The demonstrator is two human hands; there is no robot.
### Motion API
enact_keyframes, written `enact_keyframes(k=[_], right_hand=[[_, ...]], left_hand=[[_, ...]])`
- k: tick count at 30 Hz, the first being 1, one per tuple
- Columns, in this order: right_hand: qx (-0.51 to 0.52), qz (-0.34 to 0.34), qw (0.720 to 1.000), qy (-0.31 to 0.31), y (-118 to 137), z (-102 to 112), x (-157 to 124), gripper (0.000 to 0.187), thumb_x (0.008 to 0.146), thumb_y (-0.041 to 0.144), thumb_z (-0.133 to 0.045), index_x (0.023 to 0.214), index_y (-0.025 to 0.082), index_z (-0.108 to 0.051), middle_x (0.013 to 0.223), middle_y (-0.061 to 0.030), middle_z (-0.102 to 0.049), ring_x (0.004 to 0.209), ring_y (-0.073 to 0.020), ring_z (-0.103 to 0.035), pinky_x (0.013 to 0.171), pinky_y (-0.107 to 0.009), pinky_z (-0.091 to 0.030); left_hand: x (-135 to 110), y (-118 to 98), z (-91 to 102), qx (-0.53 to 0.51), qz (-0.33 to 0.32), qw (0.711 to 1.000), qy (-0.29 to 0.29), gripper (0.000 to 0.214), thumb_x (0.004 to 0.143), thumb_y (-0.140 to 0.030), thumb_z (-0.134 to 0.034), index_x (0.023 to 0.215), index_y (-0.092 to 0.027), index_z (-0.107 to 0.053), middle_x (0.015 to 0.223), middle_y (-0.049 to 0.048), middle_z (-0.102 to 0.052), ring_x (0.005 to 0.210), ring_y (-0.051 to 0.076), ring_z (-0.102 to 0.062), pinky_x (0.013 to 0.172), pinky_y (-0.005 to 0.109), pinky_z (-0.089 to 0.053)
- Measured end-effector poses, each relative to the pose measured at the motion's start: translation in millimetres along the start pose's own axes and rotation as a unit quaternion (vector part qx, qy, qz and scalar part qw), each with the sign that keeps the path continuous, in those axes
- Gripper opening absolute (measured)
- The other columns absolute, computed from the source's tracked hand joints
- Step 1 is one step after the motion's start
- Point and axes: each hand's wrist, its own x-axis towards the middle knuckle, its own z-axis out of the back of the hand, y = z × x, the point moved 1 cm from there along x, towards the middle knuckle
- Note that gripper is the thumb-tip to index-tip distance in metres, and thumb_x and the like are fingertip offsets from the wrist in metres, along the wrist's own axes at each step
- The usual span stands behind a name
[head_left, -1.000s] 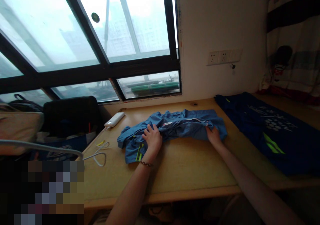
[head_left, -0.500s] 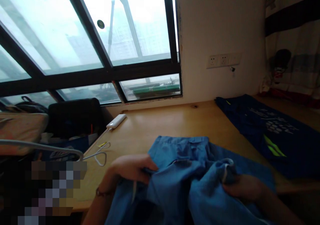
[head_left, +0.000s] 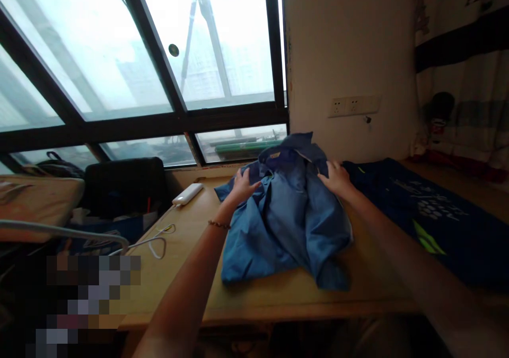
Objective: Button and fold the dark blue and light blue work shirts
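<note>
Dim room, with pale daylight behind a dark-framed window (head_left: 238,116), a plain wall with sockets (head_left: 353,106) beside it, and a patterned curtain (head_left: 469,77) at far right. Below, a yellowish wooden table (head_left: 178,289), with a blue jacket (head_left: 278,215) laid over its middle, top end toward the window, lower end short of the front edge. Mid-blue cloth overall, brighter across the lower left, duller and greyer down the centre, nearly violet inside the neck. Loosely spread rather than flat: long soft folds down the body, a bunched upper left, a crumpled, slightly blurred corner at lower right. Collar (head_left: 299,141) raised at the top, standing out against window and wall, with a small pale label (head_left: 275,155) inside. Thin whitish edging along the right side. At the upper left of the cloth, left hand (head_left: 243,186), with a bracelet (head_left: 218,224) at the wrist, thumb well apart from the fingers and pointing inward. At the upper right, near the collar, right hand (head_left: 336,179), thumb likewise apart, fingertips at the edge of the cloth. Cannot tell, for either hand, whether pinching or merely touching. Farther right, a navy garment (head_left: 397,193) with white print; to the left, a white device (head_left: 188,194) and a looped pale cable (head_left: 157,249).
</note>
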Motion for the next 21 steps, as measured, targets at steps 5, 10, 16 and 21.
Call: enact_keyframes(k=[5,10,16,21], right_hand=[[0.025,0.151,0.98,0.127,-1.1,-9.9,-138.8,0.033,0.078,0.033,-0.054,0.107,0.016,-0.06,0.118,-0.0121,-0.054,0.112,-0.0255,-0.046,0.097,-0.043,-0.035],[-0.068,0.149,0.979,0.125,-13.2,-35.1,-234.9,0.034,0.075,0.03,-0.052,0.108,0.034,-0.059,0.128,0.001,-0.047,0.122,-0.0335,-0.033,0.098,-0.057,-0.03],[-0.027,0.055,0.993,0.099,-98.5,-25.9,-186.6,0.032,0.071,0.027,-0.046,0.097,0.03,-0.065,0.107,-0.0065,-0.061,0.095,-0.0322,-0.057,0.082,-0.05,-0.044],[0.141,-0.166,0.974,0.069,-161.6,18.5,-107.9,0.032,0.06,0.044,-0.062,0.081,0.02,-0.067,0.071,-0.0093,-0.066,0.067,-0.0279,-0.061,0.063,-0.044,-0.047]], left_hand=[[-119.0,24.8,-35.0,0.085,-0.041,0.992,0.081,0.058,0.076,-0.037,-0.057,0.129,-0.021,-0.039,0.14,0.0124,-0.03,0.129,0.03,-0.024,0.099,0.046,-0.029],[-209.7,14.0,-61.7,0.103,-0.021,0.989,0.107,0.044,0.077,-0.035,-0.055,0.12,-0.027,-0.051,0.129,0.0049,-0.047,0.12,0.027,-0.04,0.095,0.045,-0.034],[-226.5,16.8,-40.8,0.123,0.018,0.991,0.04,0.025,0.087,-0.03,-0.041,0.087,-0.023,-0.065,0.089,0.0038,-0.066,0.087,0.019,-0.059,0.078,0.032,-0.043],[-208.4,40.7,-12.6,0.2,0.12,0.972,-0.028,0.035,0.089,-0.038,-0.032,0.086,-0.021,-0.063,0.068,0.0061,-0.063,0.067,0.021,-0.059,0.064,0.031,-0.043]])
